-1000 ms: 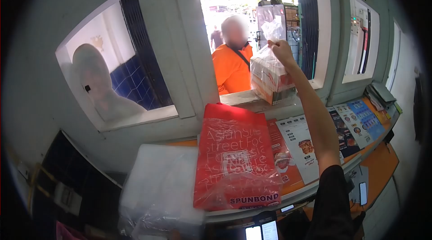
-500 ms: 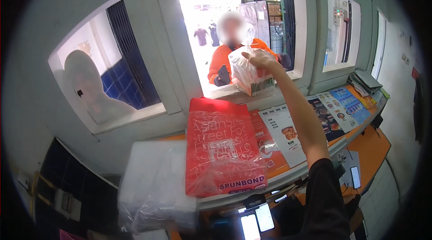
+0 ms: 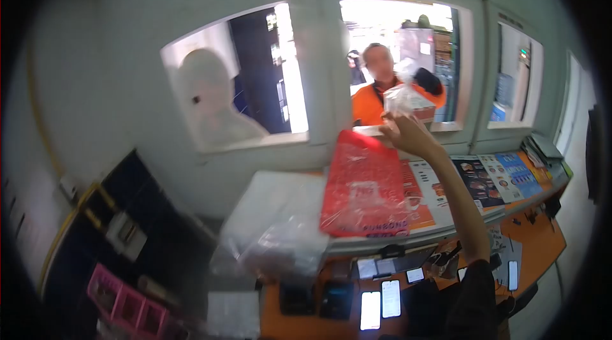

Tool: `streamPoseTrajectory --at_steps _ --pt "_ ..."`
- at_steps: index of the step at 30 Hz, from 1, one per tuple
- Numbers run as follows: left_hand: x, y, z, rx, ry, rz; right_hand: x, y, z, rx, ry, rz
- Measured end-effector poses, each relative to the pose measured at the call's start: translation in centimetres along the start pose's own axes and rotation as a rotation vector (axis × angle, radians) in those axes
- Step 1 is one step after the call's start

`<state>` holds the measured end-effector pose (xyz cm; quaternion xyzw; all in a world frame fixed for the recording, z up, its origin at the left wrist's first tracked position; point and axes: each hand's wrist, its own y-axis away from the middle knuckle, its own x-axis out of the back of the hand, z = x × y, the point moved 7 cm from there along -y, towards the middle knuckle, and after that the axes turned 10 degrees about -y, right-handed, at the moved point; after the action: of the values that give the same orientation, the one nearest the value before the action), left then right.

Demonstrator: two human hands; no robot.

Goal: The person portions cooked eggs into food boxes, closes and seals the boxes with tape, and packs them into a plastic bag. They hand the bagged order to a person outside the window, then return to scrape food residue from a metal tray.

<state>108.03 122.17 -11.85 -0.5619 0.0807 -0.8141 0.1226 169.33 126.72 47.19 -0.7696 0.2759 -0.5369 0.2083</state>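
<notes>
My right hand (image 3: 408,134) reaches forward to the middle window, its fingers loosely bent and apart. It is just below and in front of a clear plastic bag with a box (image 3: 421,108) inside, and holds nothing that I can make out. Whether the fingertips touch the bag is unclear. Behind the sill, a person in an orange jacket (image 3: 366,107) has a dark-gloved hand (image 3: 429,81) raised beside the bag's top. My left hand is out of view.
A red pack marked SPUNBOND (image 3: 363,193) and a wrapped white bundle (image 3: 274,203) lie on the counter. Menu sheets (image 3: 479,180) run along it to the right. Several lit phones (image 3: 391,298) rest on the lower desk. A pink crate (image 3: 127,305) stands lower left.
The view has swung left and down. My right hand has gone from the bag's top to below it, apparently letting go. The person's gloved hand is now up at the bag.
</notes>
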Motion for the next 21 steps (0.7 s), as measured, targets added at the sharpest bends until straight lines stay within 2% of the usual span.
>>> streamPoseTrajectory --at_steps 2,3,4,5,6,7,8,9,10,11,13,15,16,17,18,19,20,21 --pt "-0.4 0.4 -0.7 0.017 0.307 -0.14 -1.7 4.4 -10.0 0.188 -0.267 -0.278" --pt "-8.3 1.0 -5.9 0.023 0.43 -0.22 -3.2 7.1 -14.3 0.276 -0.401 -0.359" --pt "-1.1 1.7 -2.1 -0.089 0.441 -0.154 -5.2 10.2 -17.9 0.293 -0.443 -0.471" --pt "2.8 2.7 -0.8 0.089 0.56 -0.255 -6.0 13.8 -22.4 0.499 -0.421 -0.405" --pt "3.7 4.6 -1.4 0.093 0.529 -0.281 -7.8 17.4 -27.5 -0.063 -0.554 -0.834" --pt "4.1 6.6 -2.6 0.106 0.506 -0.295 -11.0 20.7 -30.7 0.181 -0.721 -0.996" --pt "5.8 8.9 -4.8 0.291 0.531 -0.205 -14.6 24.4 -32.4 0.328 -0.86 -1.008" --pt "6.9 11.1 -6.3 0.262 0.55 -0.272 -16.5 28.3 -37.1 0.368 -0.712 -1.235" --pt "7.7 14.2 -8.2 0.219 0.571 -0.337 -20.1 32.7 -39.2 0.21 -0.789 -1.402" --pt "8.7 17.9 -11.2 0.371 0.589 -0.257 -24.0 37.3 -40.2 0.019 -0.814 -1.562" --pt "8.8 25.3 -18.2 0.567 0.459 -0.377 -30.8 45.4 -46.9 0.382 -0.927 -1.529" --pt "9.8 34.6 -24.6 0.838 0.37 -0.265 -33.3 51.9 -52.1 0.322 -0.918 -1.701" --pt "9.7 40.1 -28.1 0.95 0.303 -0.326 -33.9 54.6 -54.6 0.389 -0.969 -1.713" --pt "11.2 46.0 -30.6 1.217 0.288 -0.219 -34.4 56.9 -56.6 0.449 -1.02 -1.716" --pt "10.0 52.6 -33.3 1.121 0.11 -0.036 -35.3 57.8 -59.0 0.446 -1.001 -1.693" --pt "12.1 58.2 -34.6 1.282 -0.03 0.196 -35.9 58.1 -61.0 0.429 -0.985 -1.659" --pt "10.9 65.1 -36.5 1.245 -0.209 0.253 -36.5 57.9 -62.7 0.367 -0.955 -1.625" --pt "12.1 70.4 -36.3 1.409 -0.228 0.229 -37.4 57.0 -63.5 0.317 -0.923 -1.585"
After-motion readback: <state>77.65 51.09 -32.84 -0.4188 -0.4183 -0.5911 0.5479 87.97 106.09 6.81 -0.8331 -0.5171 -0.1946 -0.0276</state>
